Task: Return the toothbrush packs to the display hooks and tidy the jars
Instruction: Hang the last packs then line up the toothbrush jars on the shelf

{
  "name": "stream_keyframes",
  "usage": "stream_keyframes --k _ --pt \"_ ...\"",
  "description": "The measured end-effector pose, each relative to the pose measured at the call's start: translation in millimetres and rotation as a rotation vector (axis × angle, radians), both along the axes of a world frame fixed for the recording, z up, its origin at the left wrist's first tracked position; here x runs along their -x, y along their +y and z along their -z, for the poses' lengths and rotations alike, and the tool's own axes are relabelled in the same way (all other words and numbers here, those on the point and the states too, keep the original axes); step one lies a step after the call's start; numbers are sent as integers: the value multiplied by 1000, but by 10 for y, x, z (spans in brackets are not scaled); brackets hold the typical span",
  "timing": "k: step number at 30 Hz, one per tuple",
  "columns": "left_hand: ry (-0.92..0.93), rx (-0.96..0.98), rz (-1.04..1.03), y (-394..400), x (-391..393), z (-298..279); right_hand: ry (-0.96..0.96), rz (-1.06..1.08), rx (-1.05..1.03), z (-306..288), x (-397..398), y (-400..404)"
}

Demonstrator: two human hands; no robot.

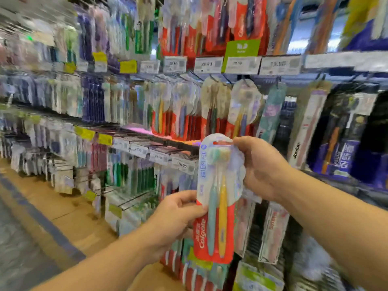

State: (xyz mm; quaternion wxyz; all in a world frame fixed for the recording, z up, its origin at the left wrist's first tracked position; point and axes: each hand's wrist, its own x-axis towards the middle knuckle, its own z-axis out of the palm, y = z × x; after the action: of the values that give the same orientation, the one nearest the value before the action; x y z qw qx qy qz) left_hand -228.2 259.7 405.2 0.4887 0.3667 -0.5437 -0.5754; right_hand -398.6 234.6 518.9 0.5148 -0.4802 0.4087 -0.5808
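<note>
A toothbrush pack [217, 198] stands upright in the lower centre of the frame, in front of the shelving. Its card is white at the top and red at the bottom, with "Colgate" printed sideways in white on the red part. Two brushes lie side by side under the clear blister, heads up: a teal one on the left, a yellow one on the right. More red-and-white packs [210, 110] of the same kind hang in rows on the display hooks [197, 77] at centre frame, blurred
</note>
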Motion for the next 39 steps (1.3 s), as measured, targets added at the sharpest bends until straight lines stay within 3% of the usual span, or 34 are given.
stream_keyframes --k 7,11,18,26,39 --pt "42 51 133 -176 -577 27 264 37 79 -137 -379 138" --pt "44 71 164 -312 -778 -66 360 164 112 -242 -587 91" --pt "-42 143 111 -473 -860 -435 367 372 175 -304 -841 -60" --pt "16 163 -30 -542 -916 -607 403 309 231 -72 -1076 -238" --pt "31 307 -77 -1096 -1100 -999 277 176 303 -494 -1380 -815"
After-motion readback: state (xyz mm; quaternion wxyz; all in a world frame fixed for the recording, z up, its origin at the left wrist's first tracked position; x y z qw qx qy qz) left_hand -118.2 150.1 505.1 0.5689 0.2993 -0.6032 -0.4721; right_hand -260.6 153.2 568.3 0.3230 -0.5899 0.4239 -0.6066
